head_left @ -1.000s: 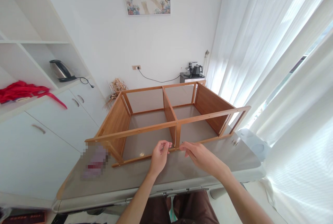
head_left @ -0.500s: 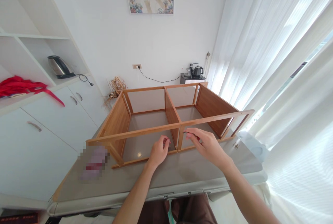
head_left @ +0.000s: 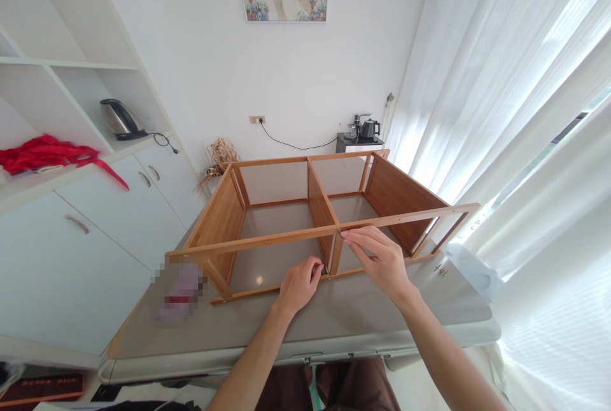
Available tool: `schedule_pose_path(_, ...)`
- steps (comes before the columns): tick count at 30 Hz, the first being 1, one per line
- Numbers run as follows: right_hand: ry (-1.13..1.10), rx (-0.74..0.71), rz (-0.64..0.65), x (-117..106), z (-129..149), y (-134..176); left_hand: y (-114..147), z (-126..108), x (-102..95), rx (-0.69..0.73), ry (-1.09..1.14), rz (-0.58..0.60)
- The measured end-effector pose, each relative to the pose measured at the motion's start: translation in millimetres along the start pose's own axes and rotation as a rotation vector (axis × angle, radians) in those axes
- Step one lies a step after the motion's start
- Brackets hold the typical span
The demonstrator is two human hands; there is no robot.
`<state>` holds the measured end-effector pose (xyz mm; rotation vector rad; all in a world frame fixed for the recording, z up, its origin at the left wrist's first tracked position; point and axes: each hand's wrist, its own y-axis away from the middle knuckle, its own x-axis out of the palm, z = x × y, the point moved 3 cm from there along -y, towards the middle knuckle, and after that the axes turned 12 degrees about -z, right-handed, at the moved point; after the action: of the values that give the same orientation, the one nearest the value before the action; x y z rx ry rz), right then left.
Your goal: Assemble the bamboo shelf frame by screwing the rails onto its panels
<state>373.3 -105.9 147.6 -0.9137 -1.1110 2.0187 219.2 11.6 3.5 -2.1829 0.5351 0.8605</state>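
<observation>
Though both curled, hands [head_left: 300, 282] [head_left: 379, 259] at wooden frame [head_left: 267, 241].

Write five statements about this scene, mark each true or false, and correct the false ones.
1. The right hand, above the left hand, is at the upper front rail of the wooden frame. True.
2. The wooden frame stands on the floor. False: it rests on the table.
3. Small metal pieces lie toward the table's right end. True.
4. The left hand wears a glove. False: it is bare.
5. A silver and black kettle stands in the white shelving unit. True.
</observation>
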Motion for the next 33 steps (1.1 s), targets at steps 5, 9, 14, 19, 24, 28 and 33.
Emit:
schedule_pose_path(5,0.025,-0.04,-0.011,0.3,0.2,2.9,0.2,-1.1,-1.2,-0.005,-0.011,0.009)
schedule_pose_path(9,0.049,-0.063,-0.013,0.9,0.2,5.0,-0.3,-1.4,-1.2,-0.008,-0.016,0.013)
schedule_pose_path(14,0.078,-0.083,-0.011,0.3,-1.4,6.1,-0.1,-1.7,-1.6,-0.013,-0.013,0.014)
schedule_pose_path(19,0.084,-0.027,0.011,0.1,-3.8,7.7,0.1,-3.0,-2.8,-0.026,0.009,0.02)
schedule_pose_path(24,0.107,-0.002,0.014,0.5,-3.1,7.8,0.0,-3.4,-2.9,-0.043,-0.001,0.021)
schedule_pose_path(28,0.086,0.048,0.0,1.7,0.3,6.6,0.2,-2.9,-2.2,-0.029,-0.004,0.01)
schedule_pose_path(33,0.087,0.087,-0.04,6.4,3.1,9.3,0.6,-2.0,-1.8,-0.031,-0.014,0.003)
